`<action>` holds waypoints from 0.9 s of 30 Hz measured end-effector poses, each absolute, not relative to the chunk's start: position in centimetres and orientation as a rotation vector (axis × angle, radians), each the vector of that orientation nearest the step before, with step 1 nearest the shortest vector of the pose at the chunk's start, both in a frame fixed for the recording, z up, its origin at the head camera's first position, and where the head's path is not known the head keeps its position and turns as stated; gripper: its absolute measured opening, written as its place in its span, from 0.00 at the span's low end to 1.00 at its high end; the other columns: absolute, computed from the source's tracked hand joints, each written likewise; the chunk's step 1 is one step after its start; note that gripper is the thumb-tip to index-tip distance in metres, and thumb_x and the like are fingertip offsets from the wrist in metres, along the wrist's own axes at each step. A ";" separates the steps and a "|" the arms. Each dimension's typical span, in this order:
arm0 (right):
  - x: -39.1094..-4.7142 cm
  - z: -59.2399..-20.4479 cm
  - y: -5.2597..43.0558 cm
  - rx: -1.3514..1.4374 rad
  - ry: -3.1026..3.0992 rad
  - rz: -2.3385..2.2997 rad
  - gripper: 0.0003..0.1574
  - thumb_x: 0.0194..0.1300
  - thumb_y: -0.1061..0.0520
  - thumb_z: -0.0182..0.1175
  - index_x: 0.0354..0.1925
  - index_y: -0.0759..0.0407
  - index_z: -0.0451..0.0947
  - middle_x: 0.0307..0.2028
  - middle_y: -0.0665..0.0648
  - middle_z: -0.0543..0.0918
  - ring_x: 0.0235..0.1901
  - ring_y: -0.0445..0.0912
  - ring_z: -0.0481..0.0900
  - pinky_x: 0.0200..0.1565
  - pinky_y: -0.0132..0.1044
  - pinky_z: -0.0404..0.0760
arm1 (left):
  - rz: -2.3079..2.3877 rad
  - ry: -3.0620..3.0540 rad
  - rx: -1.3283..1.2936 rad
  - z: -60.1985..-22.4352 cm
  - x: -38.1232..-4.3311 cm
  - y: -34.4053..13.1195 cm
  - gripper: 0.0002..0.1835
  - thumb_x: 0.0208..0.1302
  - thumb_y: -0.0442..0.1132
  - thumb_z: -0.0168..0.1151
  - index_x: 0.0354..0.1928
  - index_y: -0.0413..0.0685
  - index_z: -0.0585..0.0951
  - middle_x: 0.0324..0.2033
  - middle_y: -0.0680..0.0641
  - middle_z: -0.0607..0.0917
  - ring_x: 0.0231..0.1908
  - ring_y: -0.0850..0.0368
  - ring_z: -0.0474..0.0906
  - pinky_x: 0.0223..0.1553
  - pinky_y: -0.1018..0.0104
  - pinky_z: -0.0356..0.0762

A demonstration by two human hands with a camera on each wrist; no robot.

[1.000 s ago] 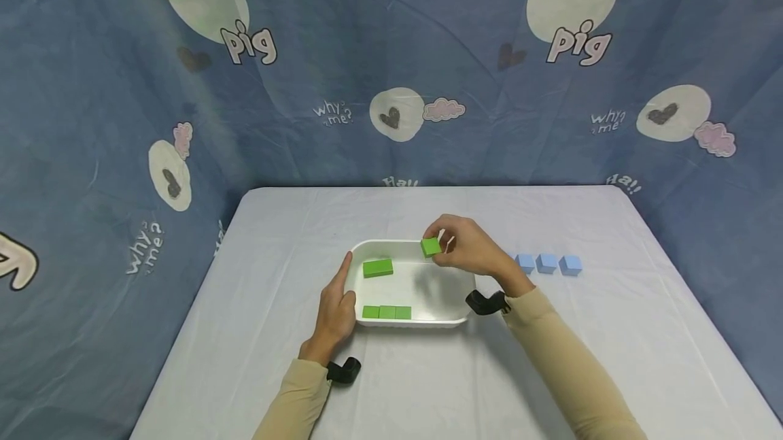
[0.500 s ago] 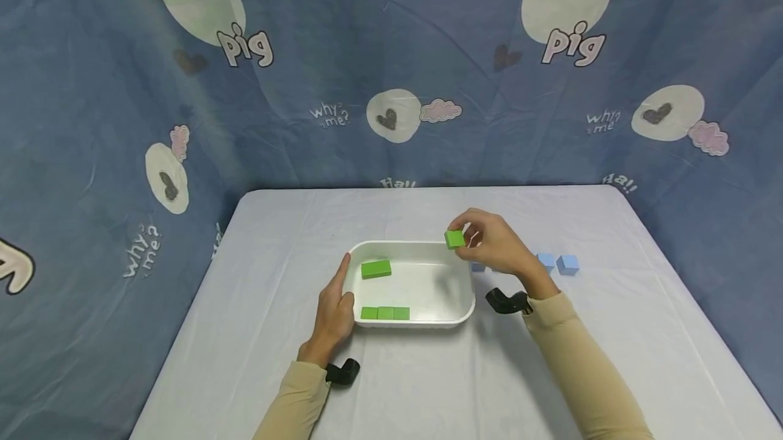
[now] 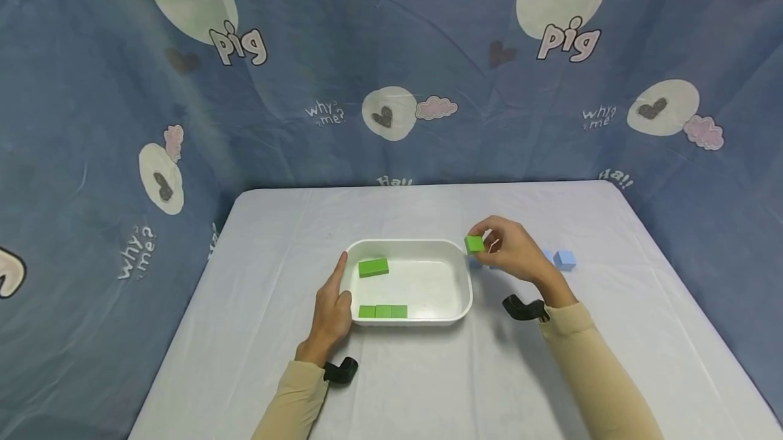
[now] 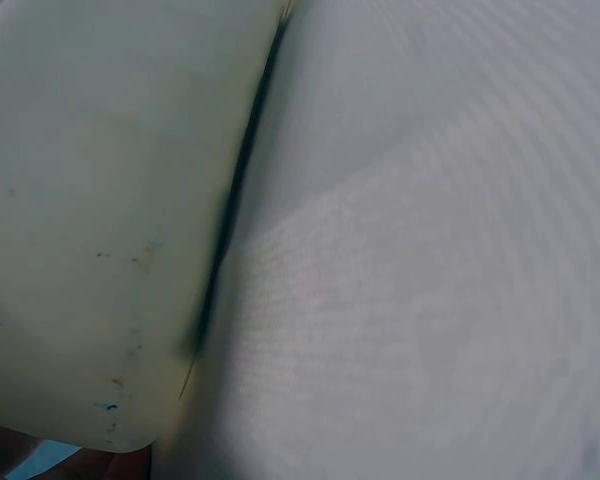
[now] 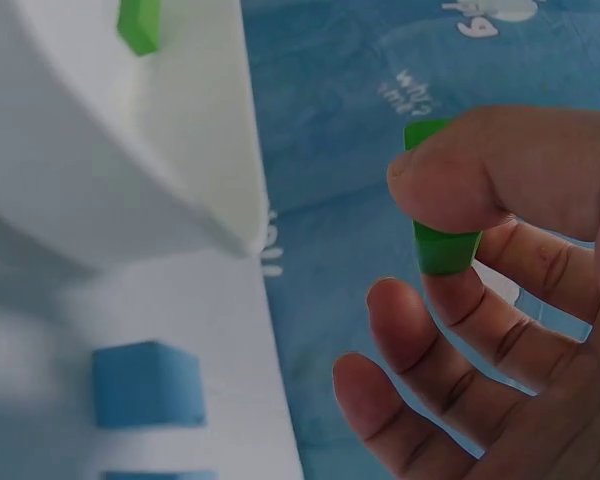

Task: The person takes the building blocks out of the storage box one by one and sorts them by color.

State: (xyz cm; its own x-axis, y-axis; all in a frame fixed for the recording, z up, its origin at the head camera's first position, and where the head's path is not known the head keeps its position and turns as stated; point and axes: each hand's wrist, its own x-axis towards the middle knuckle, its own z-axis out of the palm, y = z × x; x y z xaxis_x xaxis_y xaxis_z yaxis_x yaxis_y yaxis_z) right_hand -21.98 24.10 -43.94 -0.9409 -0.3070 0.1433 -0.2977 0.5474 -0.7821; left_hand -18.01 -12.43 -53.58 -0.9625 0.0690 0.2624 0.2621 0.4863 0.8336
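Note:
My right hand (image 3: 514,249) pinches a green cube (image 3: 474,244) between thumb and fingers, just beyond the right rim of a white tray (image 3: 461,311). In the right wrist view the thumb lies across the green cube (image 5: 448,252), with the lower fingers spread loosely. My left hand (image 3: 330,314) touches the tray's left side, index finger straight along the rim and thumb near the front corner; its other fingers are hidden. Inside the tray, a green block (image 3: 373,268) lies at the back left and a row of green cubes (image 3: 383,311) along the front wall.
Blue cubes stand on the white-covered table (image 3: 428,385) right of the tray; one blue cube (image 3: 565,260) is plain, others are partly behind my right hand. Another blue cube (image 5: 148,385) shows in the right wrist view. A blue printed curtain (image 3: 306,147) hangs behind the table.
My right hand has carried the green cube rightward, from above the tray's back edge to outside its right rim. The left hand has stayed on the tray.

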 end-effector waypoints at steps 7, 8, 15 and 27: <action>-21.1 -45.6 25.2 -0.503 2.756 -1.359 0.22 0.54 0.67 0.73 0.48 0.58 0.83 0.41 0.55 0.82 0.35 0.50 0.80 0.32 0.40 0.84 | -1.471 -2.544 -0.278 -53.5 -18.0 -12.3 0.41 0.58 0.23 0.40 0.79 0.36 0.55 0.76 0.39 0.60 0.76 0.48 0.54 0.75 0.50 0.52; -20.9 -45.9 25.3 -0.497 2.755 -1.357 0.22 0.53 0.67 0.73 0.48 0.58 0.83 0.41 0.55 0.83 0.35 0.50 0.80 0.32 0.39 0.84 | -1.474 -2.543 -0.275 -53.4 -18.0 -12.3 0.41 0.58 0.23 0.40 0.79 0.36 0.55 0.76 0.39 0.60 0.76 0.48 0.54 0.75 0.50 0.52; -20.5 -48.1 25.4 -0.473 2.733 -1.350 0.22 0.51 0.68 0.74 0.46 0.60 0.84 0.38 0.54 0.83 0.34 0.50 0.79 0.31 0.37 0.81 | -1.482 -2.536 -0.280 -53.5 -17.9 -12.2 0.41 0.58 0.23 0.39 0.79 0.36 0.55 0.76 0.38 0.60 0.76 0.49 0.54 0.75 0.50 0.51; -20.1 -50.9 25.1 -0.427 2.715 -1.289 0.23 0.48 0.69 0.76 0.46 0.63 0.84 0.31 0.53 0.82 0.28 0.47 0.75 0.27 0.37 0.78 | -1.489 -2.528 -0.283 -53.5 -18.0 -12.3 0.41 0.59 0.23 0.39 0.79 0.36 0.55 0.76 0.38 0.61 0.76 0.49 0.54 0.75 0.51 0.51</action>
State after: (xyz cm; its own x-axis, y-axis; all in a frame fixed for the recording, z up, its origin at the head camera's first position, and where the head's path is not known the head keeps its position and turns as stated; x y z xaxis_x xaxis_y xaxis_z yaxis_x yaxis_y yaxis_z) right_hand -20.10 25.15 -50.89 -0.9549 -0.2958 0.0245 -0.2059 0.6008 -0.7724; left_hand -18.02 -12.30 -53.54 -0.9630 0.0660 0.2613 0.2605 0.4762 0.8398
